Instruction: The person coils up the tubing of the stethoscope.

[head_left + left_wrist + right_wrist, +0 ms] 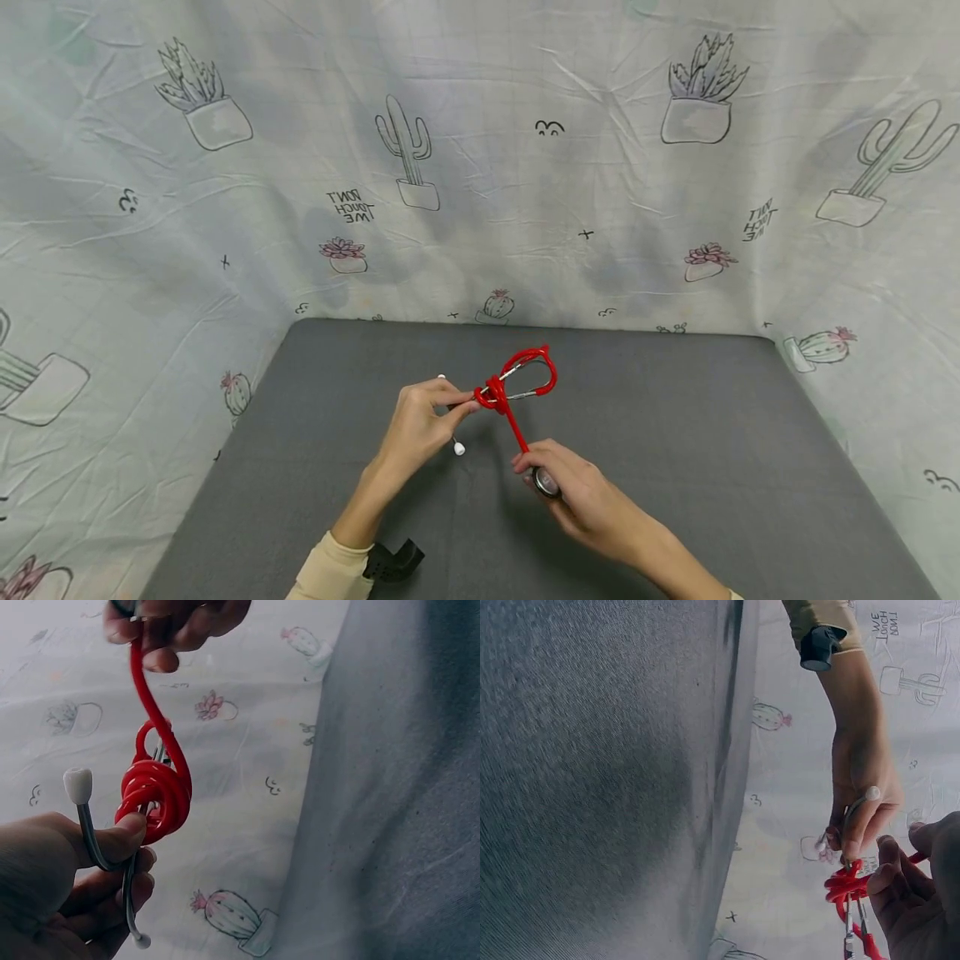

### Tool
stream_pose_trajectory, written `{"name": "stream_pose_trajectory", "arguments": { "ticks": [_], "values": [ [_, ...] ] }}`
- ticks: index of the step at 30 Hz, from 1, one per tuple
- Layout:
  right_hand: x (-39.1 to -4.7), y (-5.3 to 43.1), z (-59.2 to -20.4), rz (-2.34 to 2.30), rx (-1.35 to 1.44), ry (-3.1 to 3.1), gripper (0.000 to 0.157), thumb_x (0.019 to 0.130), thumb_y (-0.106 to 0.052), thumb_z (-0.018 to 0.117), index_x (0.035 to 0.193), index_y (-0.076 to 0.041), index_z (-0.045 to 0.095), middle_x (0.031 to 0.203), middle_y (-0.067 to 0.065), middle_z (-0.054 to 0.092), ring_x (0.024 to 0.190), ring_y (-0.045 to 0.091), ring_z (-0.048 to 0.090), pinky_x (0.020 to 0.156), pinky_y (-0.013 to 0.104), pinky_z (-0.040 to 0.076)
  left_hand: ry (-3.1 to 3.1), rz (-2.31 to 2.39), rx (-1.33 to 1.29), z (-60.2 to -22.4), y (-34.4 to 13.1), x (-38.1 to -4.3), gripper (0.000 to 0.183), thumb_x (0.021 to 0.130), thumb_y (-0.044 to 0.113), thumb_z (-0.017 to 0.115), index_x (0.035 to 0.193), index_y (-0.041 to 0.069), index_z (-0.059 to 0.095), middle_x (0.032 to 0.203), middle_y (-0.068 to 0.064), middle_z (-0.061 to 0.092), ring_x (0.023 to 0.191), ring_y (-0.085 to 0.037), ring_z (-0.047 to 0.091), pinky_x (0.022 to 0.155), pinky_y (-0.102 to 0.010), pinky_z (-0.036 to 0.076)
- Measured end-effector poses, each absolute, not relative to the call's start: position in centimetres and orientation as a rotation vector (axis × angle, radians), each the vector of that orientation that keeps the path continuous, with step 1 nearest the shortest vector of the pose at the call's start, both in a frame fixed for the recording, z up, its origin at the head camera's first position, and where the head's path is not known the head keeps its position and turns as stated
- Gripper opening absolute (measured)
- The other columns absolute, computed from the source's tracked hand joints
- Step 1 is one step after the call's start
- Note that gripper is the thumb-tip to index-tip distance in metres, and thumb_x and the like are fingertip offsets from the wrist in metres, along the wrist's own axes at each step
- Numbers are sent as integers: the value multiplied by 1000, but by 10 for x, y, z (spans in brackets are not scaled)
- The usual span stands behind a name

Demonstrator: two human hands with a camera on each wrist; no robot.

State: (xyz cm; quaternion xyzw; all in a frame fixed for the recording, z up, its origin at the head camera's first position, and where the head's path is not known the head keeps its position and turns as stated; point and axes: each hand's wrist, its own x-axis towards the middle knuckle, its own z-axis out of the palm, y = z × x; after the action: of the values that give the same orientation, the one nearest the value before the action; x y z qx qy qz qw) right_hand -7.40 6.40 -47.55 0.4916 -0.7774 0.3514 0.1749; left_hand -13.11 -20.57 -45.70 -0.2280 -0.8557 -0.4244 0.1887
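Observation:
A stethoscope with red tubing (495, 395) is held above the grey table, its tube wound in coils around its middle. My left hand (423, 418) pinches it between thumb and fingers just beside the coils. Metal ear tubes with white ear tips (78, 785) stick out past the left thumb. On the other side of the coils, a red loop (553, 371) with metal stems extends away. My right hand (585, 496) grips the free tube end, which runs taut from the coils. The round chest piece (546, 482) shows at the right fingers.
The grey table surface (675, 417) spreads around both hands. A pale cloth (480, 183) printed with potted cacti hangs behind and along the sides. A black strap piece (393, 562) sits at the left wrist beside the cream sleeve (330, 571).

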Motion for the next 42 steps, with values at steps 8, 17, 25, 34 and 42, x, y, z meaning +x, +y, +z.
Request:
{"name": "stream_pose_trajectory", "arguments": {
  "ticks": [8,17,25,34,42],
  "values": [
    [-86,71,-468,851,1395,-2171,35,116,-17,37,131,-5,66,113,0,70,99,8,68,92,17,58,-2417,-1141,-689,-460,-193,-130,16,83,4,92,98,0,88,79,-4,77,64,-4,55,48,-16,37],
    [-96,73,-461,890,1299,-2166,31,115,-26,51,134,-11,71,110,1,60,82,5,58,76,8,49,-2457,-1105,-697,-466,-184,-124,17,84,3,92,100,-1,87,78,-4,75,61,0,49,46,-15,37],
    [-104,71,-462,1293,1209,-2090,33,95,11,74,127,3,72,120,14,68,98,14,73,83,15,59,-2475,-1087,-673,-467,-182,-117,16,86,7,91,100,1,88,80,-1,75,63,0,50,48,-16,37],
    [-109,74,-465,1455,958,-2088,64,87,21,76,146,9,54,97,12,76,73,9,68,68,18,59,-2474,-1095,-668,-469,-182,-111,17,84,6,92,100,2,88,80,0,75,64,1,49,50,-16,38],
    [-113,74,-469,1309,903,-2093,42,101,-4,75,139,5,59,95,14,80,68,13,70,62,14,55,-2439,-1066,-671,-465,-180,-109,18,82,6,93,99,2,88,79,1,75,64,-1,52,50,-15,38]
  ]
}}
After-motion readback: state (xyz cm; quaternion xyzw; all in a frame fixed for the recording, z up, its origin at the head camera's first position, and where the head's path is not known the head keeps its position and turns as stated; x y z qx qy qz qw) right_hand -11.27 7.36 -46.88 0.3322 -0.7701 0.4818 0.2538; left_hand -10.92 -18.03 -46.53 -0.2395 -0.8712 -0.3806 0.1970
